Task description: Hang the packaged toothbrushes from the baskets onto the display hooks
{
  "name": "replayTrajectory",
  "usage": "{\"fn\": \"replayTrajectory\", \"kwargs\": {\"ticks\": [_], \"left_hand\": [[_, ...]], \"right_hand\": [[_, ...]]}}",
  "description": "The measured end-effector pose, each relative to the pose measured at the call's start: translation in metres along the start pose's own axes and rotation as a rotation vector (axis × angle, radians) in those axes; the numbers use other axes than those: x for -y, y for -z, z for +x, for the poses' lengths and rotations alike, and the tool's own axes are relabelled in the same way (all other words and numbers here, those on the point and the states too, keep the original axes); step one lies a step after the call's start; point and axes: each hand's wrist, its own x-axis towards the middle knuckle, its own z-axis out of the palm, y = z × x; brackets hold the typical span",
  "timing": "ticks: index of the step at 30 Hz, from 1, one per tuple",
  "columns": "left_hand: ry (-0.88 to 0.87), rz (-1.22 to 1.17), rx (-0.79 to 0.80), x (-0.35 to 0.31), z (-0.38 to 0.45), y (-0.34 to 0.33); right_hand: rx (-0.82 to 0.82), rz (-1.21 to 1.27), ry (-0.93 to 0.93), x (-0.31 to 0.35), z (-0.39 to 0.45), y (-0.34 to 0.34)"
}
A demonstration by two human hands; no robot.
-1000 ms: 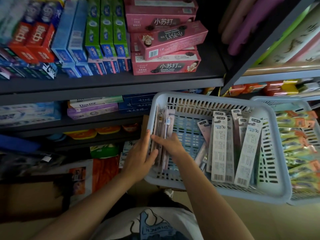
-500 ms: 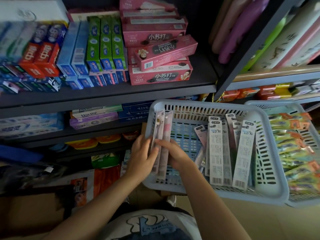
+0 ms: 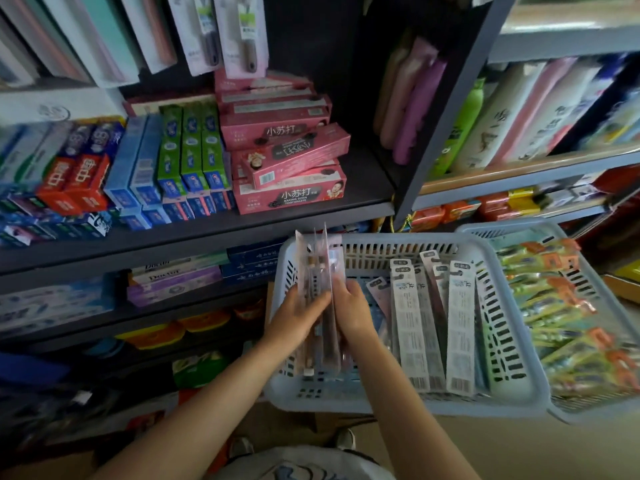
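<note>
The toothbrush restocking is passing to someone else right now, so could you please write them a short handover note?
Left hand and right hand together hold a bundle of pink toothbrush packs upright at the left end of the near basket.
More white-backed packs lie in that basket; the far basket holds yellow-green packs.
Some hanging packs show at the top; whether this job put them there cannot be told.
Left: hang the held bundle, then empty both baskets.
</note>
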Motion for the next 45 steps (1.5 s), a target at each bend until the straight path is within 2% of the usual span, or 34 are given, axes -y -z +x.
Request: {"fn": "replayTrajectory", "kwargs": {"ticks": [4,9,12,15,18,22,28,33,38,42,45], "left_hand": [[-0.094,-0.108,0.120,-0.028,-0.008,-0.007],[-0.065,-0.240,-0.010,-0.061,-0.005,0.006],[-0.054,-0.382,-0.065,-0.083,-0.004,0.024],[-0.142,-0.413,-0.094,-0.100,-0.011,0.043],[-0.158,-0.458,-0.133,-0.114,-0.021,0.066],[-0.187,-0.554,-0.234,-0.127,-0.035,0.101],[-0.291,-0.534,-0.302,-0.140,-0.059,0.132],[-0.380,-0.512,-0.337,-0.164,-0.070,0.151],[-0.471,-0.515,-0.409,-0.198,-0.078,0.167],[-0.540,-0.503,-0.386,-0.221,-0.083,0.168],[-0.563,-0.478,-0.379,-0.235,-0.080,0.164]], "right_hand": [[-0.098,-0.010,0.125,0.014,-0.012,0.015],[-0.111,0.046,0.219,0.051,-0.023,0.027],[-0.055,-0.007,0.301,0.077,-0.031,0.026],[0.008,0.015,0.373,0.098,-0.038,0.012],[0.097,0.031,0.431,0.117,-0.046,-0.005],[0.216,0.178,0.446,0.143,-0.056,-0.019],[0.334,0.231,0.520,0.174,-0.070,-0.036],[0.362,0.225,0.466,0.197,-0.072,-0.049],[0.390,0.264,0.656,0.228,-0.079,-0.043],[0.326,0.359,0.767,0.250,-0.081,-0.033],[0.235,0.340,0.819,0.266,-0.080,-0.027]]}}
